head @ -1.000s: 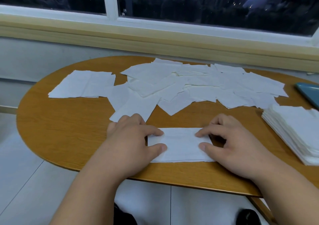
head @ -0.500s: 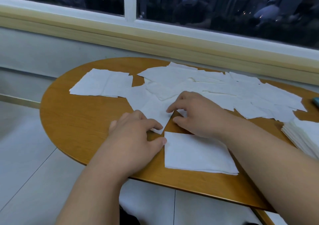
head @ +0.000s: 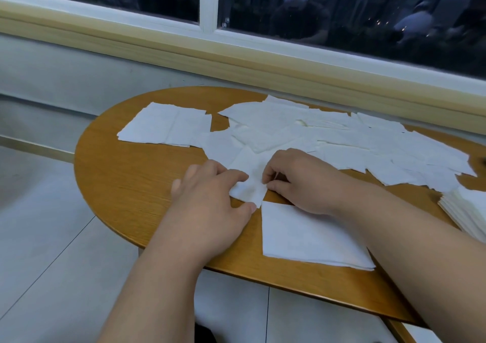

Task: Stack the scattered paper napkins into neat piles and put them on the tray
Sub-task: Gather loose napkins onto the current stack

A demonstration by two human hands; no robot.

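Several white paper napkins point(head: 342, 137) lie scattered and overlapping across the far half of the oval wooden table point(head: 126, 174). One loose napkin point(head: 248, 182) sits between my hands. My left hand point(head: 213, 205) rests its index finger on that napkin's left edge, thumb by its near corner. My right hand point(head: 302, 182) pinches its right edge with curled fingers. A folded napkin point(head: 307, 237) lies flat near the front edge, partly under my right forearm. A neat pile of napkins point(head: 468, 211) stands at the right edge of view. No tray shows in the frame.
Two napkins point(head: 163, 126) lie apart at the table's far left. A pale wall and a window sill point(head: 236, 61) run behind the table. Light tiled floor point(head: 52, 237) lies to the left and below the front edge.
My right hand left the folded napkin, reached forward to the scattered ones and now pinches a loose napkin. My left hand slid onto that napkin's edge. The view has shifted left.
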